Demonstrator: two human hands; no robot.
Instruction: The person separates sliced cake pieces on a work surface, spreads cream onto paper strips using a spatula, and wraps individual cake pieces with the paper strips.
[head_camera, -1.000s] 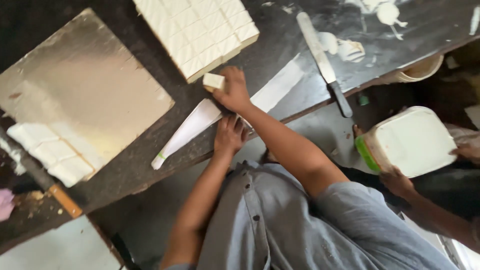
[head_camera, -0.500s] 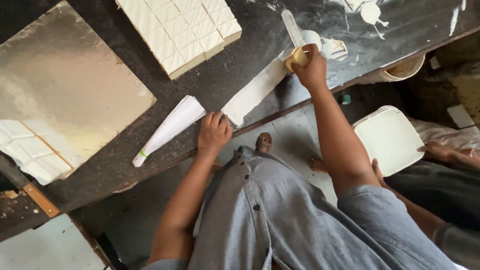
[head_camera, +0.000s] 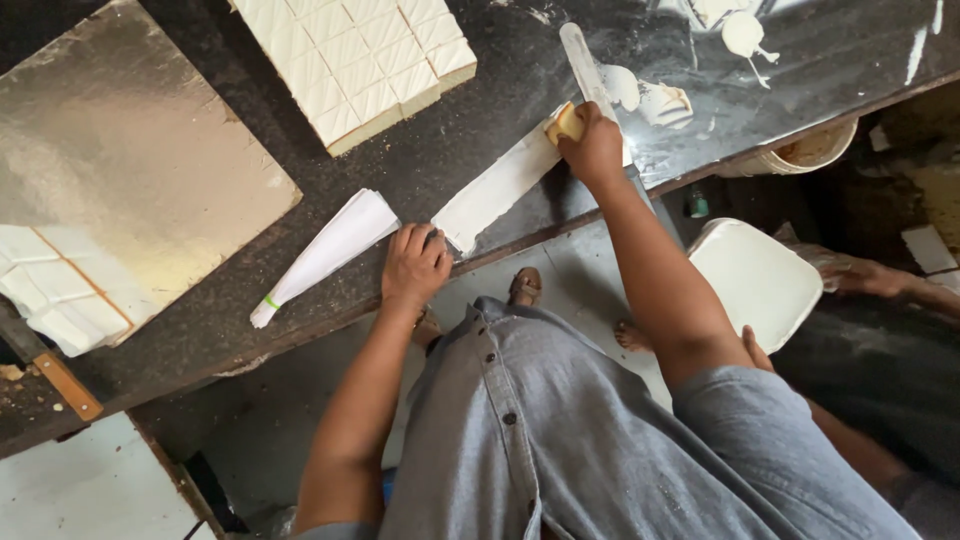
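The right hand was stretched out across the dark table, its fingers closed around a small pale-yellow square piece, which it held just beside the blade of a long knife lying on the table. White smears of cream lay on the table close to that hand. The left hand rested flat near the table's front edge, fingers spread and holding nothing, its fingertips touching the near end of a long white strip that ran diagonally up toward the right hand. Just to the left of the left hand lay a white paper piping cone, its narrow tip pointing toward the table edge.

Farther back stood a white slab cut into a grid of squares. A shiny golden board lay to the left, carrying a few more white squares at its near corner, with a wooden-handled tool beside it.

Under the table edge, on the right, sat a cream-coloured bucket. Lower down was a white square lid, and another person's hand was near it.
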